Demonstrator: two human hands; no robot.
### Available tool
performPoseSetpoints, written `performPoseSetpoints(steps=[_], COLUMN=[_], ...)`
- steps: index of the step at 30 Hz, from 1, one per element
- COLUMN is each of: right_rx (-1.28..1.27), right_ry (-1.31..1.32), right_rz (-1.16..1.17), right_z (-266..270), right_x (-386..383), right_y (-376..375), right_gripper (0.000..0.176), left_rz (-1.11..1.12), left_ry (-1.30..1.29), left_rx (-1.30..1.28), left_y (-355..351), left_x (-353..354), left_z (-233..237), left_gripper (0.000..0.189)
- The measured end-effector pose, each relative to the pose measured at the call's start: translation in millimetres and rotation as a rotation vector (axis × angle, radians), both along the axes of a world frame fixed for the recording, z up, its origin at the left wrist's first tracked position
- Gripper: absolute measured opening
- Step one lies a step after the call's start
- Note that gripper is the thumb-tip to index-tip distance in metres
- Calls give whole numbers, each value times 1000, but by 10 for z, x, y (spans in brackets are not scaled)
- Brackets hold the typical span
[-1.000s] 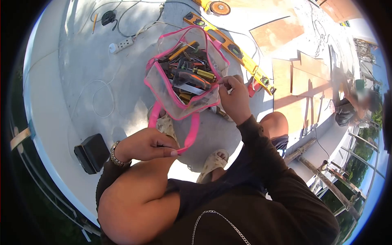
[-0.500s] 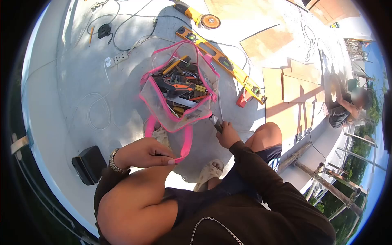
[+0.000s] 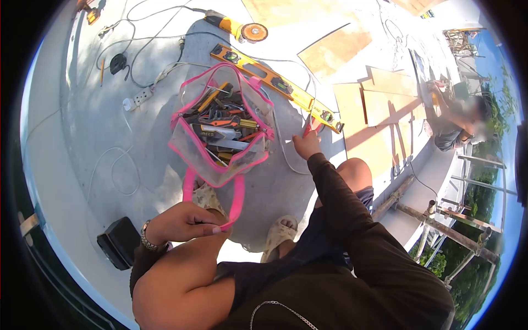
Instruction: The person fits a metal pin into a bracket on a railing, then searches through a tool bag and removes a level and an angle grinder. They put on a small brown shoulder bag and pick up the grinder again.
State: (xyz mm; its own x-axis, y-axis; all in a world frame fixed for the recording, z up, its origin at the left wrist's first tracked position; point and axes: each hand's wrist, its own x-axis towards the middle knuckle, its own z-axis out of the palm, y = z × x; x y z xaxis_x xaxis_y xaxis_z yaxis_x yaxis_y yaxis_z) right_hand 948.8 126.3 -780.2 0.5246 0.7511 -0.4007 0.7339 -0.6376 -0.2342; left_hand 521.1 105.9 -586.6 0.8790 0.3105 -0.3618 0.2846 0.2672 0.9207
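Just beyond the left grip, a clear bag with pink trim stands on the floor, its top unzipped. That grip is closed on the bag's pink strap, pinched between thumb and fingers. Tools fill the bag in a loose heap, an orange-and-black knife near the top.

To the right of the bag, the right grip reaches down to a red tool and touches it; whether the fingers wrap around it I cannot tell. Right beside this grip, on its far side, lies the near end of a yellow level, which runs away to the left past the bag.

Farther out from both grips is a yellow grinder with an orange disc. Beyond the left grip and to the left of the bag are a power strip, a black tape measure and a pencil. A black case sits to the left of the left grip. Well to the right of the right grip, past some plywood, is another person.
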Motion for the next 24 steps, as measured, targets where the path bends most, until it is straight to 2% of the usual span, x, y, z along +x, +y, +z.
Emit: performPoseSetpoints(steps=[1, 2, 4, 5, 6, 9, 10, 12, 14, 16, 18, 19, 20, 22, 24], right_rx=[-168, -161, -61, 3, 73, 260, 232, 303, 130, -111, -59, -17, -27, 439, 651], right_ry=[-72, -70, -124, -42, 59, -56, -47, 569, 1351, 1497, 1500, 1486, 1491, 1163, 945], right_rz=[-91, -86, -337, -390, -414, -219, -250, -572, -863, -1089, -677, -570, -556, -127, 226], right_z=[-233, -369, -469, -412, -307, -934, -797, -757, -295, 162, 626, 960, 1252, 1772, 2193], right_x=[192, 306, 423, 480, 519, 1025, 992, 1058, 935, 656, 265, 70, -136, -554, -839], right_y=[46, 43, 185, 225, 347, 378, 374, 245, 71, -109, -264, -249, -199, 19, 264], right_gripper=[68, 68, 72, 71, 71, 64, 65, 45, 31, 29, 31, 32, 32, 34, 43], left_rz=[27, 32, 12, 40, 11, 9, 80, 5, 8, -6, -23, -5, 19, 38, 15], left_ry=[-24, -22, 5, 18, 18, 36, 72, -11, -22, -52, -120, -115, -152, -179, -184], left_rx=[1, 8, 15, 22, 44, 49, 60, 53, 47, 37, 3, 10, 12, 23, -10], left_y=[-1, -1, 10, -15, -38, -77, -103, -119, -59, -11, 31, 36, 21, 14, -8], left_x=[5, 3, -12, -11, -20, -77, -74, -69, -39, 2, 21, 20, 22, 16, 20], left_z=[14, 24, 32, 27, 2, 1, -36, -118, -129, -142, -153, -153, -151, -161, -185], left_gripper=[26, 26, 28, 28, 30, 35, 35, 32, 32, 33, 35, 35, 36, 37, 37])
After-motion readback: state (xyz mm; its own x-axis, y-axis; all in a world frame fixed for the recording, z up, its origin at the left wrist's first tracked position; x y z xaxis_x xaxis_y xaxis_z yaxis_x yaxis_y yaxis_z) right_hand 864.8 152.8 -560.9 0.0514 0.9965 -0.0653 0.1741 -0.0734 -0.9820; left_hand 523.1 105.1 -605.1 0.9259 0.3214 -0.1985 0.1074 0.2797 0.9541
